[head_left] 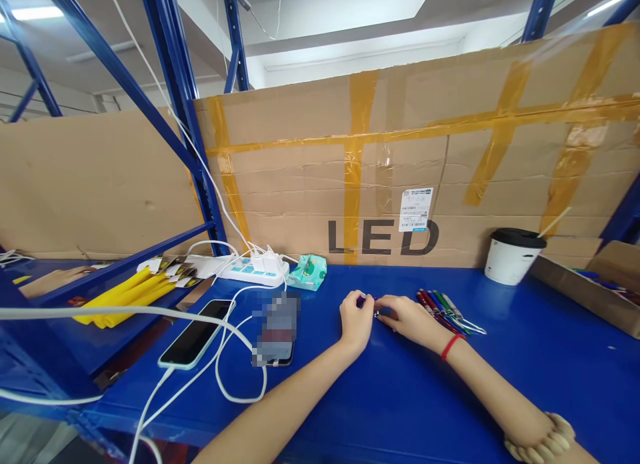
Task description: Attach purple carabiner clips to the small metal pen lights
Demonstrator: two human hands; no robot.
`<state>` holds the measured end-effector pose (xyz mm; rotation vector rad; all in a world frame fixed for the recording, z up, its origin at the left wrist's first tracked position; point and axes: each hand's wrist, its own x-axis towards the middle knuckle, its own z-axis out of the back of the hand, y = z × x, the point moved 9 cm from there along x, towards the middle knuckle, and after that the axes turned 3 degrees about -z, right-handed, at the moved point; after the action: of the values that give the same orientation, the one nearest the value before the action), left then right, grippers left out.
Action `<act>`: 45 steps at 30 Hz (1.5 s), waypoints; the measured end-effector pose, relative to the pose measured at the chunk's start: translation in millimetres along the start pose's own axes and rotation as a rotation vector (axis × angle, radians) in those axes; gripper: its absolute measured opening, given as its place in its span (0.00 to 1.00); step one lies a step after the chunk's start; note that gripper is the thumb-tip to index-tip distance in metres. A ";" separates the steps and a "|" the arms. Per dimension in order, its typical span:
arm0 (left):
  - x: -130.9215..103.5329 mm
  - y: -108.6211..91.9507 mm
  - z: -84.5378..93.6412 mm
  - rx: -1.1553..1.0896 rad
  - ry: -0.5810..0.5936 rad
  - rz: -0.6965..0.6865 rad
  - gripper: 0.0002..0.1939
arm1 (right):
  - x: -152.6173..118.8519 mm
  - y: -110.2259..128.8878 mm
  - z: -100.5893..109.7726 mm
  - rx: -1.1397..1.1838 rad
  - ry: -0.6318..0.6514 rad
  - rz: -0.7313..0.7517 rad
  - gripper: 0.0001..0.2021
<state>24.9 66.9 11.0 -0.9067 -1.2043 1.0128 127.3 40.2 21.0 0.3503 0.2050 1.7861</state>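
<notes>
My left hand (356, 325) is closed around a slim purple pen-like piece (367, 300), most of which the fingers hide. Close against it, my right hand (411, 323) has its thumb and fingers pinched at the piece's other end, where a small shiny metal part (377, 314) shows. Both hands are just above the blue tabletop (390, 397). Several slim pens (443, 311) in red, blue, green and silver lie side by side, right beyond my right hand. Silver metal parts stick out at their near ends.
Left of my hands lie a phone (197, 335), a second, blurred phone (277, 331) and looped white cables (219, 371). Behind are a power strip (253, 271) and a green packet (309, 272). A lidded cup (513, 256) and an open cardboard box (587, 287) stand right. Cardboard (300, 184) walls the back.
</notes>
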 end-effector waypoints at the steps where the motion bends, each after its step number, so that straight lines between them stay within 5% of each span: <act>1: 0.0 0.2 -0.1 0.000 0.001 -0.001 0.13 | -0.2 0.6 0.8 -0.003 -0.005 -0.001 0.14; 45: 0.3 0.8 0.2 0.011 0.009 0.023 0.12 | -2.5 -1.6 7.4 -0.083 -0.048 -0.074 0.06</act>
<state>24.6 67.5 10.4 -0.9177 -1.1815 1.0321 131.8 37.7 27.1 0.3222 0.1086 1.7062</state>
